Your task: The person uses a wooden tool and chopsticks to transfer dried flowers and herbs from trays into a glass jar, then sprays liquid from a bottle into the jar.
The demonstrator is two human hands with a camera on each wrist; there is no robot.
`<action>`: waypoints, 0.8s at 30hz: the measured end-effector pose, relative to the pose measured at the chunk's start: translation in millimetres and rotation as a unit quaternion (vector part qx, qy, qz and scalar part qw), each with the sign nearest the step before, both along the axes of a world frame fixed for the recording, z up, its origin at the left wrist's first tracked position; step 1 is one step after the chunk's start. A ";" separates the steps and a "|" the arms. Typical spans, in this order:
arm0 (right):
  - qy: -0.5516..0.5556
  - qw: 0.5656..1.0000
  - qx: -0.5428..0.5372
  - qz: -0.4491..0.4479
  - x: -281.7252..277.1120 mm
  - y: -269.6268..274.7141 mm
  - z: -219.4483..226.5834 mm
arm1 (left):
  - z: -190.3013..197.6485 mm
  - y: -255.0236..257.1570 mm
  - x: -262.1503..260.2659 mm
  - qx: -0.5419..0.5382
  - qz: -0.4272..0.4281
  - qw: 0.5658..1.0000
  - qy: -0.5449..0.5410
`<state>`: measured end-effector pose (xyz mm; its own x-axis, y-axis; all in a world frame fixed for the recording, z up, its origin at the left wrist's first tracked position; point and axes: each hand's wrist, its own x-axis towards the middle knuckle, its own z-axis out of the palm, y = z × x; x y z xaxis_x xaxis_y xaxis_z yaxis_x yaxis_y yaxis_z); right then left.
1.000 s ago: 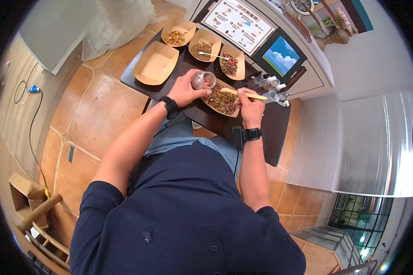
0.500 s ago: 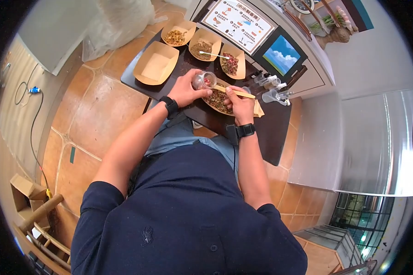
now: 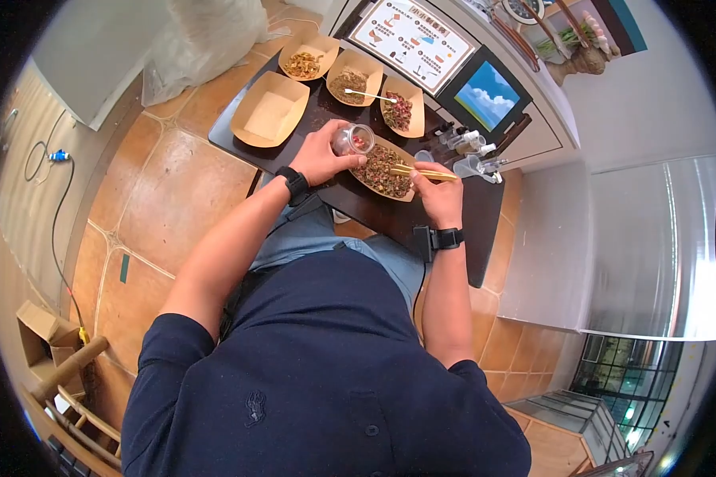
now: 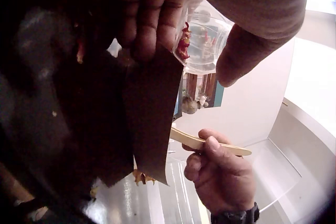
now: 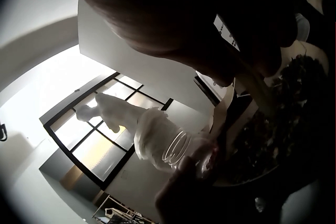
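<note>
In the head view my left hand (image 3: 323, 157) grips a small clear jar (image 3: 353, 141), tilted with its mouth to the right. Red dried bits (image 4: 185, 45) lie inside, against the wall. My right hand (image 3: 440, 195) pinches pale wooden tongs (image 3: 426, 172) between thumb and fingers. Their tips point left, over a paper tray (image 3: 406, 198) heaped with a dark dried herb mix (image 3: 380, 173). The jar overlaps this tray's left end in the head view. From the left wrist, the tongs (image 4: 202, 141) appear below the jar (image 4: 205, 43).
Behind stand paper trays with yellow (image 3: 302, 65), brown (image 3: 348, 82) and red dried material (image 3: 398, 113), a white stick (image 3: 370, 96) lying across two. Another tray (image 3: 269, 111) at left is bare inside. Small bottles (image 3: 471, 143), a screen (image 3: 488, 94) and an instruction board (image 3: 414, 41) stand at back right.
The right hand first brought the tongs left to the jar's mouth, then drew them back right over the herb mix. The left hand and jar stay in place.
</note>
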<state>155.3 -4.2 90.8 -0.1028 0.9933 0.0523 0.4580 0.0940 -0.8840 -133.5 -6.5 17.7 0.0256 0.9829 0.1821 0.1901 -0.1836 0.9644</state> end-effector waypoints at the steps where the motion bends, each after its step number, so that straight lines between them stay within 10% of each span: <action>1: 0.013 1.000 -0.004 -0.010 0.1 0.1 -0.4 | -0.8 0.3 -0.2 -0.001 -0.003 1.000 -0.004; 7: 0.129 0.989 -0.061 0.049 -18.8 -8.0 -1.3 | 2.1 -0.4 0.0 -0.010 -0.006 1.000 -0.004; 24: 0.002 0.997 -0.082 0.006 3.6 -11.0 11.2 | 1.4 0.0 0.1 -0.002 0.001 1.000 0.005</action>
